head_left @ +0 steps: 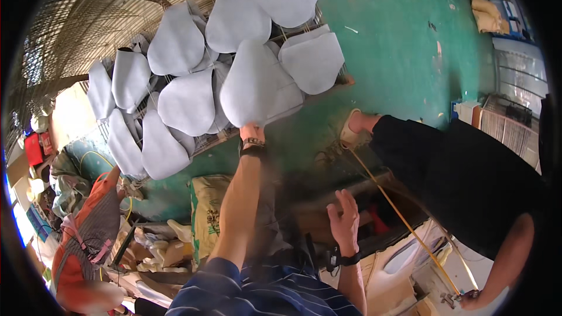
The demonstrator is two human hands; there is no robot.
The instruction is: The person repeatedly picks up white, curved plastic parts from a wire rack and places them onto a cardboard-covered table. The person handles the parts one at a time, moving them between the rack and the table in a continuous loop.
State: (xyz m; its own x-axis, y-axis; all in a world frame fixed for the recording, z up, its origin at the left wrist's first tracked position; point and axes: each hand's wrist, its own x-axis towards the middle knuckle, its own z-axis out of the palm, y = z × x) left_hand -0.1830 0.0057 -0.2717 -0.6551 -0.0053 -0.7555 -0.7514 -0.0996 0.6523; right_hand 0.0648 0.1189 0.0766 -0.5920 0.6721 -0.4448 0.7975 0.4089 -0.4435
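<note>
Grey padded panels lie overlapping on a wire rack, and the person's left hand reaches out to the lower edge of the nearest panel, its fingers hidden behind it so their grip cannot be told. The right hand hangs apart with fingers spread and empty, above a dark gap. Green floor lies open beyond the rack, while a co-worker's dark-trousered leg and a yellow rod crowd the right side.

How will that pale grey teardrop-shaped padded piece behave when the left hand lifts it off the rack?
The pale grey teardrop-shaped padded piece probably stays stiff: held by its narrow end at the left hand, it keeps its shape without drooping. It is likely light for its size, since one hand holds it at full reach. Its matte surface looks unlikely to slip. Many like it lie loosely overlapped on the wire rack, so neighbours may shift.
</note>
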